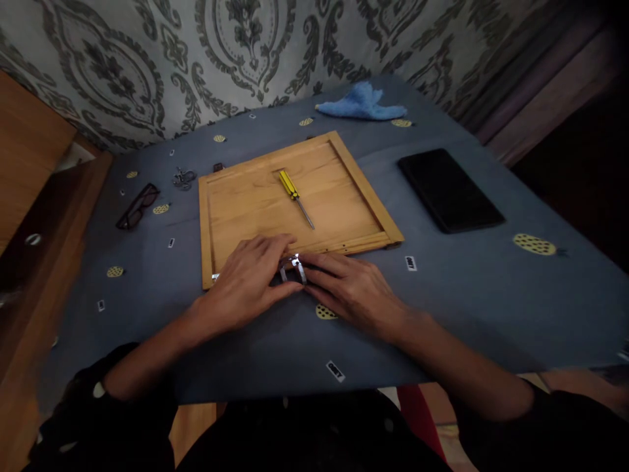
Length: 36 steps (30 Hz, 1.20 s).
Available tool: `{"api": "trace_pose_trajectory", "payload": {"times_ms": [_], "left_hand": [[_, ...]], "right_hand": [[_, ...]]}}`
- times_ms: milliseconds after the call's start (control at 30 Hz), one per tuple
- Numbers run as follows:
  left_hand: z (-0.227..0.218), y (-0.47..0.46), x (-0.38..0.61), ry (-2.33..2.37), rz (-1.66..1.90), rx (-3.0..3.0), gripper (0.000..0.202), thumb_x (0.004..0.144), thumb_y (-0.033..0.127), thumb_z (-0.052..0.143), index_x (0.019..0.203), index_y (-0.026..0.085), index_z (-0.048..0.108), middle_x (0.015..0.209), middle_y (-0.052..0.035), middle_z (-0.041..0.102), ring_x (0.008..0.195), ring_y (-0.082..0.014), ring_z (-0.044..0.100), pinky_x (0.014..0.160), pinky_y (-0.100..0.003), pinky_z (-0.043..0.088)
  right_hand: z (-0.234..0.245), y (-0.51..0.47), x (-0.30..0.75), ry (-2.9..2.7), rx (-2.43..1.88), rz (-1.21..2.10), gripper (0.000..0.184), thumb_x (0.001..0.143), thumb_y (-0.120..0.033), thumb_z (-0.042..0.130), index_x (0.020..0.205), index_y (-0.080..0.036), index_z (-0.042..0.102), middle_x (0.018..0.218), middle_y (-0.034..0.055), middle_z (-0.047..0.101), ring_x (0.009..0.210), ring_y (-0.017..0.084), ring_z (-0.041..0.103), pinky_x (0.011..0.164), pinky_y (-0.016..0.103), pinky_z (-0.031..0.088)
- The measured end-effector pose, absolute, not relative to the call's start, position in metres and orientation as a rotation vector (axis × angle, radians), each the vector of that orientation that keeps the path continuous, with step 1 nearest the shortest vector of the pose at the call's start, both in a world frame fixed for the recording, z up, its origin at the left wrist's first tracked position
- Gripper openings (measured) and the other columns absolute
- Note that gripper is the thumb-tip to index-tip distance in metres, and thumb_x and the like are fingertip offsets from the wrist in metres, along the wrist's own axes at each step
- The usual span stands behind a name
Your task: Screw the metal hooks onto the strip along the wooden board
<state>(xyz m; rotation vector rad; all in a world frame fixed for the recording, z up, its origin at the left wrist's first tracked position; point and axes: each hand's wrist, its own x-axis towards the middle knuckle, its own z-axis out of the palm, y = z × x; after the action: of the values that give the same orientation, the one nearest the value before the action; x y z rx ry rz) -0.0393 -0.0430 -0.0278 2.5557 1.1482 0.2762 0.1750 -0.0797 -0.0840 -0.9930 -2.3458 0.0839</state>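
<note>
A flat wooden panel with a raised frame [230,216] lies on the blue cloth-covered table [466,288]. A yellow-handled screwdriver [295,195] rests on the panel. My left hand [248,278] and my right hand [351,288] meet at the panel's near edge, fingers curled together round a small shiny metal fitting [293,267]. Both hands touch it; which one bears it I cannot tell.
A black tablet [449,190] lies at the right. A blue cloth [361,105] sits at the far edge. Glasses [137,206] and a small metal bunch [183,177] lie left of the panel. Patterned wall behind, wooden furniture at the left.
</note>
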Motion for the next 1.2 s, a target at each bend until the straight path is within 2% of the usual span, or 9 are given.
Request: {"api": "trace_pose_trajectory", "payload": {"times_ms": [200,467,667,867,1000,1200], "left_hand": [[-0.031,-0.047,-0.029,1.242,0.229,2.508,0.062,0.087,0.035,0.073,0.138,0.017,0.041,0.122,-0.0122,0.069,0.112,-0.0298,0.066,0.098,-0.047,0.051],[-0.036,-0.047,-0.025,1.309,0.325,2.419,0.069,0.08,0.03,0.078,0.135,0.015,0.04,0.116,-0.0108,0.069,0.114,-0.0303,0.064,0.101,-0.047,0.048],[-0.035,-0.047,-0.025,1.321,0.32,2.398,0.068,0.078,0.032,0.078,0.133,0.016,0.041,0.115,-0.0097,0.07,0.115,-0.0313,0.063,0.101,-0.049,0.047],[-0.034,-0.046,-0.022,1.34,0.259,2.436,0.073,0.077,0.038,0.081,0.135,0.018,0.04,0.117,-0.01,0.069,0.115,-0.0324,0.063,0.099,-0.049,0.048],[-0.036,-0.046,-0.021,1.336,0.29,2.431,0.071,0.078,0.036,0.08,0.133,0.016,0.041,0.115,-0.0102,0.068,0.112,-0.0314,0.063,0.098,-0.049,0.048],[-0.037,-0.045,-0.022,1.343,0.299,2.367,0.072,0.075,0.032,0.08,0.133,0.015,0.041,0.115,-0.0106,0.067,0.114,-0.0314,0.061,0.1,-0.05,0.047]], "right_hand": [[-0.084,-0.079,0.175,-2.338,-0.975,0.069,0.024,0.1,-0.019,0.053,0.116,-0.015,0.07,0.122,0.0119,0.074,0.102,0.025,0.074,0.081,0.039,0.065],[-0.085,-0.079,0.176,-2.349,-0.981,0.095,0.024,0.101,-0.02,0.053,0.116,-0.015,0.07,0.123,0.0123,0.073,0.102,0.025,0.074,0.079,0.039,0.065],[-0.086,-0.08,0.177,-2.357,-1.006,0.118,0.025,0.1,-0.02,0.054,0.12,-0.018,0.069,0.125,0.0115,0.073,0.103,0.024,0.073,0.082,0.039,0.064],[-0.085,-0.08,0.177,-2.359,-0.984,0.082,0.025,0.1,-0.018,0.052,0.118,-0.015,0.069,0.124,0.0134,0.073,0.101,0.025,0.074,0.08,0.039,0.064],[-0.083,-0.08,0.176,-2.36,-0.987,0.095,0.024,0.1,-0.018,0.051,0.115,-0.015,0.07,0.123,0.0138,0.073,0.101,0.025,0.074,0.081,0.039,0.065],[-0.082,-0.081,0.176,-2.371,-1.038,0.167,0.027,0.099,-0.019,0.054,0.122,-0.018,0.067,0.135,0.0134,0.067,0.112,0.024,0.071,0.088,0.038,0.064]]}}
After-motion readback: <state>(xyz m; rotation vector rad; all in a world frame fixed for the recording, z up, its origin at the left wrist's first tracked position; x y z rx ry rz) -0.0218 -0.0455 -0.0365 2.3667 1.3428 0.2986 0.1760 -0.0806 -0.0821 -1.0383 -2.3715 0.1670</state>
